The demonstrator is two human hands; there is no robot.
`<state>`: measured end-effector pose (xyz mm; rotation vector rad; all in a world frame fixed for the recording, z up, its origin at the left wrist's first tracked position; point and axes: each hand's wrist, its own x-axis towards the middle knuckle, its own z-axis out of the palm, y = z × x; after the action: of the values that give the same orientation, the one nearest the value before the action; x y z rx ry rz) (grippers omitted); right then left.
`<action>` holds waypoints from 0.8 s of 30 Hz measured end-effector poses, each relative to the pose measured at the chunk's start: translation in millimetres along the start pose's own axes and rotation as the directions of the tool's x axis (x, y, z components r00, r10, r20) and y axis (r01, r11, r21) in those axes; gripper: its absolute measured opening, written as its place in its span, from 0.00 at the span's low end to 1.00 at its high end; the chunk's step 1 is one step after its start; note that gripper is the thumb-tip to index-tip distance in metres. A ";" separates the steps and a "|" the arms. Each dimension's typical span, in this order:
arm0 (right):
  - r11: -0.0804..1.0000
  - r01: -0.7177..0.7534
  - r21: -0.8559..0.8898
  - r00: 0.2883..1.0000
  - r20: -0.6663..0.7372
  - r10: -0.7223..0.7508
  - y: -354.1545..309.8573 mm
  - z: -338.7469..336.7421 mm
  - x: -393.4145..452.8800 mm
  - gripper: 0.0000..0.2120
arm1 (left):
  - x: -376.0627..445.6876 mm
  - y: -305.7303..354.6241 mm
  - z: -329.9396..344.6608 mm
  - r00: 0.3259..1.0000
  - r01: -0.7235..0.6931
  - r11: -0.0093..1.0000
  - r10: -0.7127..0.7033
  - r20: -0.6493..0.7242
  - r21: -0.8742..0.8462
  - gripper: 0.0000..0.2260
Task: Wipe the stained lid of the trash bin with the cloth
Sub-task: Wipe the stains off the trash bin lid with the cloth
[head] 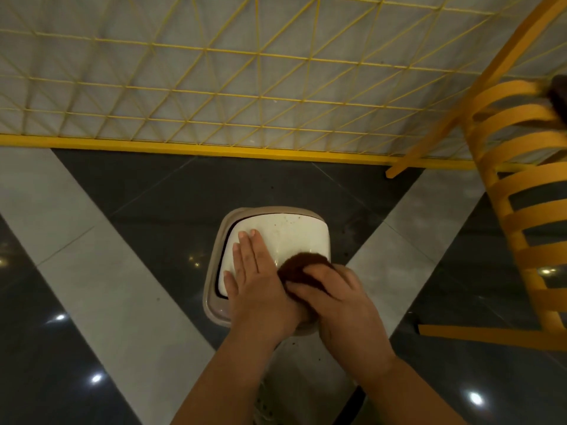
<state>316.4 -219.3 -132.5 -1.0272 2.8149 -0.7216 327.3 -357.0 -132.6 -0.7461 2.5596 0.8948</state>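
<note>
A small trash bin with a taupe rim stands on the floor below me. Its white lid carries small dark specks near the far edge. My left hand lies flat on the lid's left side, fingers straight and pointing away from me. My right hand grips a bunched dark brown cloth and presses it onto the lid's near right part. The near part of the lid is hidden under both hands.
A yellow wire-grid fence runs across the floor just beyond the bin. An orange slatted chair stands at the right. The glossy floor has dark and light grey tiles.
</note>
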 end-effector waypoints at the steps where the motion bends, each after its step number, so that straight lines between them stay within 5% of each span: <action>1: 1.000 0.004 -0.019 1.000 0.005 -0.004 2.4 -0.3 9.8 0.22 | 0.6 -0.1 0.2 1.000 0.003 1.000 -0.003 0.008 0.004 0.58; 5: 0.993 -0.051 -0.104 0.999 -0.024 0.049 13.7 -6.9 59.7 0.20 | 3.5 0.5 2.5 0.999 0.037 0.999 -0.039 0.035 0.031 0.66; 13: 0.902 -0.386 0.191 0.909 -0.088 0.408 24.5 0.8 53.4 0.25 | 1.4 4.4 -0.5 0.999 0.041 0.998 -0.043 0.029 0.046 0.64; 20: 0.995 -0.097 0.001 0.995 -0.015 0.097 7.3 -6.2 65.7 0.19 | 5.1 2.0 1.3 0.999 0.034 0.998 -0.035 0.027 0.056 0.65; 24: 0.870 -0.366 0.332 0.915 -0.045 0.402 27.8 -2.2 76.1 0.23 | 4.7 -0.2 1.0 0.997 0.045 0.998 -0.047 0.068 0.031 0.62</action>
<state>240.3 -247.2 -135.3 -0.3661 2.7308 -1.1538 323.7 -358.2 -135.6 -0.7502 2.4802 0.8516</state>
